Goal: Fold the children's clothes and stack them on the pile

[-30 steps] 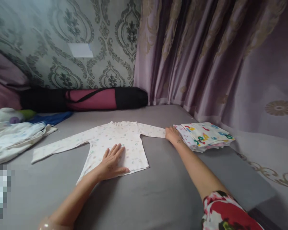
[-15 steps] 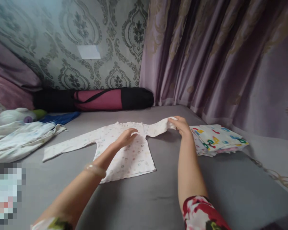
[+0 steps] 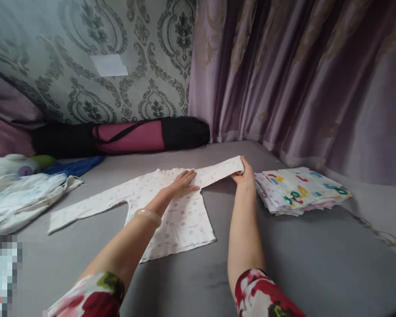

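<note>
A small white long-sleeved shirt (image 3: 181, 224) with a faint print lies spread on the grey bed sheet (image 3: 191, 290), its hem towards me. My left hand (image 3: 184, 182) rests flat on the upper right of the shirt's body, fingers stretched out. At the end of the right-hand sleeve, my right hand (image 3: 245, 171) grips the cuff and holds it raised a little off the sheet. The other sleeve lies stretched out to the left.
Right of my right hand is a stack of folded clothes (image 3: 306, 187), with a colourful print on top. Loose white clothes (image 3: 23, 198), a blue cloth (image 3: 75, 166) and a plush toy (image 3: 11, 165) lie at left. A long black-and-pink bag (image 3: 128, 136) lies along the wall.
My left hand has come down from hovering and now lies flat on the shirt. The right sleeve has been drawn out straighter by my right hand. The view has shifted slightly.
</note>
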{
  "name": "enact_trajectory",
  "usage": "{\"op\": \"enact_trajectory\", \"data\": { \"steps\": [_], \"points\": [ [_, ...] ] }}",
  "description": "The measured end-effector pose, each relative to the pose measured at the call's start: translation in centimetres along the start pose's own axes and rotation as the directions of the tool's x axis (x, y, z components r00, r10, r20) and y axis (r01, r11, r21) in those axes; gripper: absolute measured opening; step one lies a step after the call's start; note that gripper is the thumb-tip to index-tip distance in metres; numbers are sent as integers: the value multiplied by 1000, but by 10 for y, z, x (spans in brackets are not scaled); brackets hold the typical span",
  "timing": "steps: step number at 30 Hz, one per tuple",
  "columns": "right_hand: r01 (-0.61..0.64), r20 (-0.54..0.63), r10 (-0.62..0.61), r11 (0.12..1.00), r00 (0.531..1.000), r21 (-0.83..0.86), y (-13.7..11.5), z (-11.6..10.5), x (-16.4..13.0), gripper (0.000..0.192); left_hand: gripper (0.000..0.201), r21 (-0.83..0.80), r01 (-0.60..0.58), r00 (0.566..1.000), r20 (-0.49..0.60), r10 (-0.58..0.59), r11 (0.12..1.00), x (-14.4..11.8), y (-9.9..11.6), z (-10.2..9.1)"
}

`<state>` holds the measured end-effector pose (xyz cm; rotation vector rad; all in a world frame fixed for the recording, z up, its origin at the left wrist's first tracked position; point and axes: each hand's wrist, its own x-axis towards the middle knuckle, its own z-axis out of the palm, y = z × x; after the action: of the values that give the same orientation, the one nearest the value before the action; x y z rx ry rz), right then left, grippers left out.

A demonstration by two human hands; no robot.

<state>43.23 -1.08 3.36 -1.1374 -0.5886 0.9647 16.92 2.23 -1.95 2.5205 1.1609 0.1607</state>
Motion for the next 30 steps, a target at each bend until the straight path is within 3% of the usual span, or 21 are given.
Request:
{"op": "enact_trajectory", "data": {
  "steps": [4, 9, 14, 18, 22, 26, 30],
  "points": [
    [-58, 22, 57, 997, 998, 48, -4, 15, -4, 39, 101, 53, 38, 992, 115, -44, 998, 10, 4, -11],
    [-168, 107, 145, 953, 984, 252, -11, 60, -22, 26, 116, 136, 98, 966, 226, -127, 986, 26, 15, -30],
    [-248, 228, 180, 916, 957, 317, -8, 97, -45, 20, 108, 133, 150, 935, 304, -185, 980, 33, 23, -43],
    [-232, 219, 174, 935, 960, 270, -5, 100, -47, 24, 89, 140, 126, 951, 265, -160, 982, 32, 22, -42],
    [-265, 202, 210, 914, 957, 306, -8, 95, -43, 24, 95, 185, 146, 957, 222, -186, 972, 33, 22, -38],
    [-288, 162, 242, 866, 957, 408, -12, 96, -45, 19, 102, 209, 168, 943, 250, -219, 963, 39, 26, -42],
    [-316, 168, 270, 856, 948, 408, -15, 96, -46, 19, 106, 229, 181, 935, 260, -240, 956, 45, 32, -47]
  ]
}}
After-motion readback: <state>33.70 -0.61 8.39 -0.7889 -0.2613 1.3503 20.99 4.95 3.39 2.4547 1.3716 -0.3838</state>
